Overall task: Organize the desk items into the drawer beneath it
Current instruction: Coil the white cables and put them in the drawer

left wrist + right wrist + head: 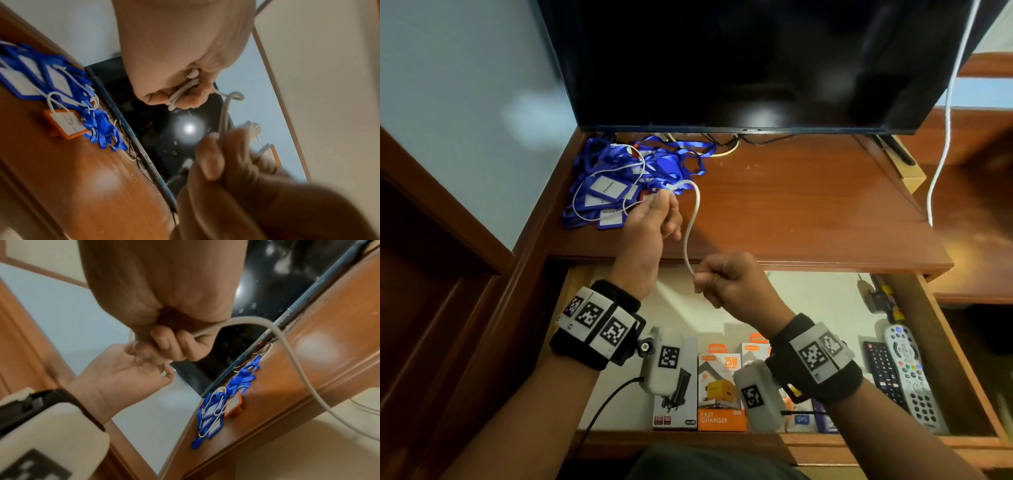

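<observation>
A white cable [692, 219] runs between my two hands above the desk's front edge. My left hand [666, 209] grips several gathered loops of the cable [183, 92] in its curled fingers. A short way below it, over the open drawer [811, 301], my right hand [710, 282] is closed in a fist, pinching the cable's free length [287, 345]. A tangle of blue lanyards with badge holders [619, 171] lies at the desk's back left, along with an orange tag [65, 123] and a thin white cord.
The drawer holds charger boxes [720, 390] at its front, and a black remote [883, 373] and a grey remote [912, 373] on the right. A dark TV [739, 61] stands at the desk's back. Another white cable [945, 120] hangs at the right near a cardboard box [909, 173].
</observation>
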